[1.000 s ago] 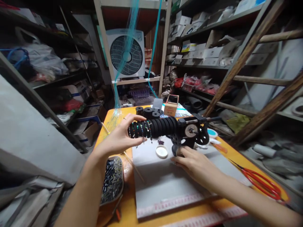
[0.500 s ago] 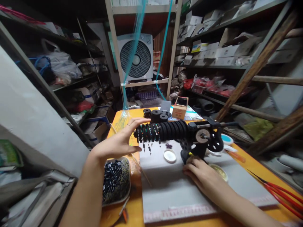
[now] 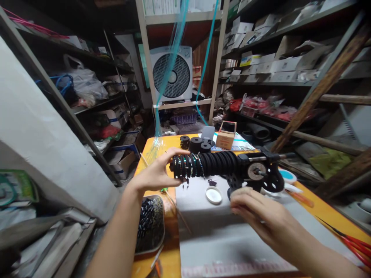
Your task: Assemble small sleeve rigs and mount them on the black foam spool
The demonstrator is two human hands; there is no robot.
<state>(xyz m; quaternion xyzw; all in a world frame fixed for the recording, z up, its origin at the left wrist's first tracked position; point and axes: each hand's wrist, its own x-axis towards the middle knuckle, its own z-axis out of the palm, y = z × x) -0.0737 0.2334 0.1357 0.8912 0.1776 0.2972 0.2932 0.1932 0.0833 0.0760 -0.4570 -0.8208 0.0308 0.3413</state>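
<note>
A black ridged roller (image 3: pixel 222 163) lies level across the work area, with several thin beaded bracelets (image 3: pixel 189 165) wound round its left part. My left hand (image 3: pixel 158 172) is closed round that left end, fingers over the top and thumb underneath, beside dangling beaded ends. The roller runs into a black geared stand (image 3: pixel 256 170) with a round dial. Just in front of the stand's base is my right hand (image 3: pixel 257 212), fingers curled and pressed together. What lies between its fingertips, if anything, is hidden. A small white round dish (image 3: pixel 213 195) sits left of it.
A tray of dark tube beads (image 3: pixel 149 220) stands left of the white board (image 3: pixel 208 239). Red-handled pliers (image 3: pixel 355 245) lie at right. Black spools (image 3: pixel 196 144) and a small cardboard box (image 3: pixel 226 135) are behind the roller. A box fan (image 3: pixel 173 73) stands on the rear shelf.
My left hand has gone from spread beside the roller's end to closed round it. My right hand has risen slightly off the board near the stand's base. The view has shifted a little.
</note>
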